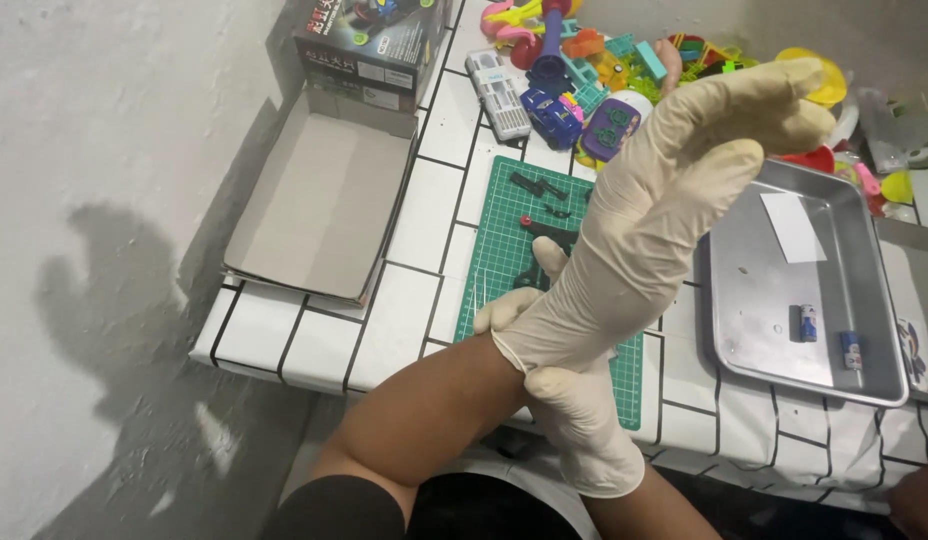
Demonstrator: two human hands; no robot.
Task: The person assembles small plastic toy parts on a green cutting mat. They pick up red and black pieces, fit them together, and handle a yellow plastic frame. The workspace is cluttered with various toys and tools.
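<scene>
The glove point(624, 250) on the left hand point(674, 190) is thin cream latex, wrinkled along the palm, its fingers only loosely filled; the hand is raised above the table with fingers together and bent forward at the tips, a posture that stretches the sleeve toward the wrist. The right hand point(574, 410), also gloved, sits below it and pinches the cuff point(514, 350) at the left forearm, evidently to draw it up. Beneath both lies a green mat point(499, 235) with a printed grid, carrying small dark tools, flat on the white-tiled table point(424, 210) with dark grout. To the right a shallow steel tray point(784, 310) with rolled rim holds two small batteries point(807, 322) and a white slip, kept apart from the clutter. At the far edge sits a heap of bright plastic toys point(594, 60); to the left, an open cardboard box point(324, 200), grey inside.
</scene>
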